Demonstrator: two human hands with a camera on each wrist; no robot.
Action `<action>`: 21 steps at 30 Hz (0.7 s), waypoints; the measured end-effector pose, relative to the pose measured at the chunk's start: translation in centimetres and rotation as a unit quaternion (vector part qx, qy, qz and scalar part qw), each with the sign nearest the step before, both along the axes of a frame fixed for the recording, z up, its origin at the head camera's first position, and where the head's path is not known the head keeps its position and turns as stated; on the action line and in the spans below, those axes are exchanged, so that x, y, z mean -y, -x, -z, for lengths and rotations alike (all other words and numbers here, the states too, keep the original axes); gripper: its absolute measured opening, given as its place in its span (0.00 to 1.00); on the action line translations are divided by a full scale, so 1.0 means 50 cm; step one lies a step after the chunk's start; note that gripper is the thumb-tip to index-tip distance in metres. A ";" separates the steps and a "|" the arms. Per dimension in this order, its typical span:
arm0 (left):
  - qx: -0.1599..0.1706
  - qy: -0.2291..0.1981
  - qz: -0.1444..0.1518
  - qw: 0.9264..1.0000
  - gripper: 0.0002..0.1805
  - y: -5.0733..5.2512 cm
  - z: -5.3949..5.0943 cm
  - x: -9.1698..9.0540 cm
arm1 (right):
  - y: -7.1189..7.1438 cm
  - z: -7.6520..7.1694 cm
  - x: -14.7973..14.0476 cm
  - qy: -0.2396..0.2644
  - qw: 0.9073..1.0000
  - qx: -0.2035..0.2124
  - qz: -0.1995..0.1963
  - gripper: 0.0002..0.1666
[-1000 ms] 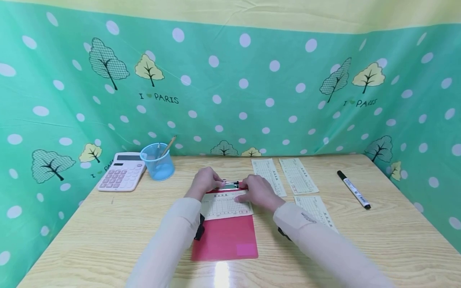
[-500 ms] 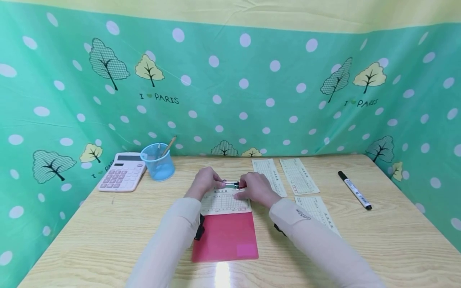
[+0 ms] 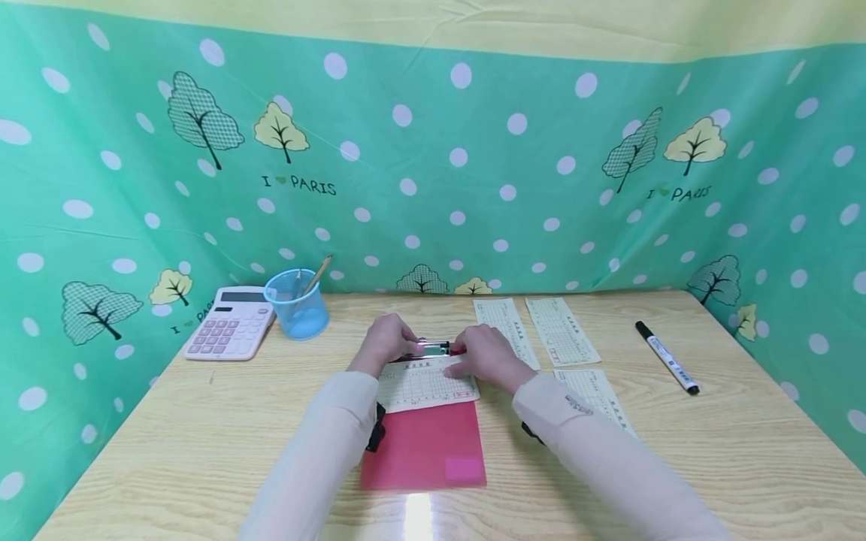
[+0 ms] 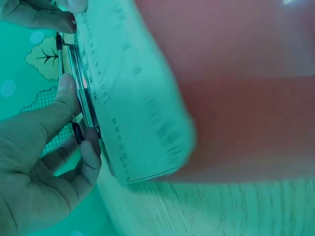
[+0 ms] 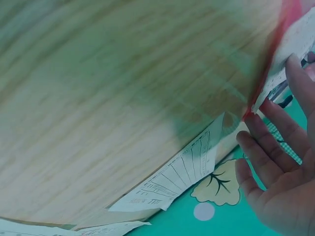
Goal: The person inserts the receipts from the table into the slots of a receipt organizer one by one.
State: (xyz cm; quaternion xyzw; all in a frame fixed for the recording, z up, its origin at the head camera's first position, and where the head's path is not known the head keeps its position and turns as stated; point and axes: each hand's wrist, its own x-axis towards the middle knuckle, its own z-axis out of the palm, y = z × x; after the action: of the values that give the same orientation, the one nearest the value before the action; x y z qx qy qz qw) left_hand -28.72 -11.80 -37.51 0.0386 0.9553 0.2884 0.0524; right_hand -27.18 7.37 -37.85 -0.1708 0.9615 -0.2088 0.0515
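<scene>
A red clipboard (image 3: pixel 422 451) lies on the table with a metal clip (image 3: pixel 433 349) at its far edge. Over its upper part lies a printed slip (image 3: pixel 422 385), slightly tilted, its top edge by the clip. My left hand (image 3: pixel 386 342) grips the clip's left side; in the left wrist view the thumb of the left hand (image 4: pixel 44 157) lies on the clip wire, fingers curled beneath. My right hand (image 3: pixel 489 357) pinches the slip and the board's right edge near the clip, thumb on the paper. Whether the slip's edge is under the clip cannot be told.
Three more slips (image 3: pixel 561 330) lie to the right, beside a black-capped marker (image 3: pixel 666 358). At the back left stand a blue mesh cup (image 3: pixel 301 312) with pencils and a pink-white calculator (image 3: pixel 230 327). A patterned green curtain (image 3: pixel 433 188) hangs behind the table.
The slip on the board has shifted slightly toward me and right, and tilted. The clip's plate shows more than half a second ago. Both hands keep nearly the same places.
</scene>
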 end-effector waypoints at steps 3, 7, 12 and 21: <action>-0.003 0.004 0.005 1.000 0.09 -0.003 -0.001 0.000 | -0.002 0.003 0.000 -0.002 1.000 -0.001 -0.003 0.19; -0.004 -0.001 0.004 1.000 0.09 -0.004 -0.002 -0.001 | -0.004 0.005 0.002 0.003 1.000 0.011 -0.001 0.20; 0.003 -0.010 -0.001 1.000 0.09 -0.004 -0.002 -0.002 | -0.006 0.005 0.004 0.002 1.000 0.012 -0.006 0.22; 0.010 -0.021 -0.007 1.000 0.09 -0.002 0.000 -0.001 | 0.001 0.008 0.003 0.002 1.000 0.004 0.003 0.25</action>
State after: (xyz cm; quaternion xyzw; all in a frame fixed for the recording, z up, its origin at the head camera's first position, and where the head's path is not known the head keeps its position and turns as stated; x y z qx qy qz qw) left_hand -28.63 -11.76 -37.51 0.0306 0.9488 0.3087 0.0591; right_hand -27.22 7.20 -38.24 -0.1675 0.9613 -0.2117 0.0544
